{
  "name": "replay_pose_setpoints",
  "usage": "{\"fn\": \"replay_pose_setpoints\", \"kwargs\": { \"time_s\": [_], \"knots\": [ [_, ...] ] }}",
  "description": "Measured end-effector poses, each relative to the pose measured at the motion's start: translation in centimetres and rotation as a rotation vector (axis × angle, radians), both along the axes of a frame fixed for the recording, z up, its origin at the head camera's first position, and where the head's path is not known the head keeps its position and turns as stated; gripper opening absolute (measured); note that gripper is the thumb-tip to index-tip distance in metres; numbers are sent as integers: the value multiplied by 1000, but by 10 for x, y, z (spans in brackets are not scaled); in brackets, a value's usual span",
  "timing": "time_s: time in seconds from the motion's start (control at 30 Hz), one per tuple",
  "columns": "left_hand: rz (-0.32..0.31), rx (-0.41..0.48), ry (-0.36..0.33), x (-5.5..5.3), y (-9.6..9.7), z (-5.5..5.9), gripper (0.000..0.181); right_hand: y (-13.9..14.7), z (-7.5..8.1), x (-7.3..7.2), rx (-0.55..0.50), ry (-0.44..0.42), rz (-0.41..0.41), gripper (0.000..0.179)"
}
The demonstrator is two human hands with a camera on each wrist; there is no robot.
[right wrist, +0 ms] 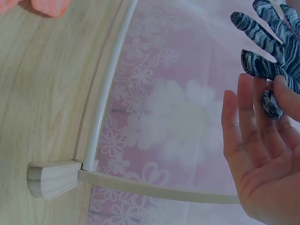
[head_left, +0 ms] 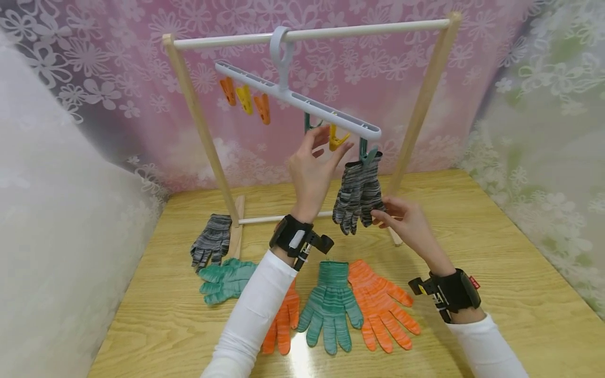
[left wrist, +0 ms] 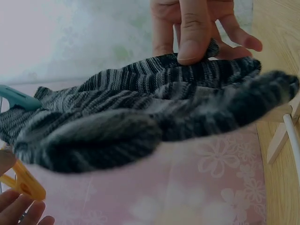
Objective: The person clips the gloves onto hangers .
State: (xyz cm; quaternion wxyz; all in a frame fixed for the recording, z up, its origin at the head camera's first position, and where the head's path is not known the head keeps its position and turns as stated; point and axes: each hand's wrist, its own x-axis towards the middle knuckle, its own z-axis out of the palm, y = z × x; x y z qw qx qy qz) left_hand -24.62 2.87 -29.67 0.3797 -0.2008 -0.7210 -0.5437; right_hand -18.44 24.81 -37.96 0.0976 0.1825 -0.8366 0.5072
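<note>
A grey-and-black knit glove [head_left: 357, 197] hangs from a green clip [head_left: 367, 152] at the right end of a pale hanger [head_left: 326, 111]. My left hand [head_left: 312, 170] pinches a yellow clip [head_left: 336, 140] beside it, thumb on one side and fingers on the other. In the left wrist view, that yellow clip [left wrist: 29, 182] shows between thumb and fingers, below the glove [left wrist: 136, 108]. Lower down, my right hand [head_left: 406, 223] holds the glove's edge near its fingertips. The right wrist view shows a glove finger [right wrist: 271, 105] between thumb and fingers of my right hand [right wrist: 267, 154].
The hanger hooks over the white top bar [head_left: 359, 32] of a wooden stand [head_left: 203, 126]. Orange and yellow clips [head_left: 244, 100] hang at its left half. On the table [head_left: 156, 310] lie another grey glove [head_left: 212, 240], green gloves [head_left: 331, 304] and orange gloves [head_left: 383, 304]. Patterned curtains surround the table.
</note>
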Motion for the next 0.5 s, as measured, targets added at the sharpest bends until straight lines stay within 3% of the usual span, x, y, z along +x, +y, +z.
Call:
{"fn": "replay_pose_setpoints", "kwargs": {
  "time_s": [0.4, 0.5],
  "knots": [
    [31, 32, 44, 5, 5, 12, 47, 1, -16, 4, 58, -46, 30, 18],
    [36, 35, 49, 6, 6, 12, 50, 2, -25, 5, 123, -38, 46, 21]
  ]
}}
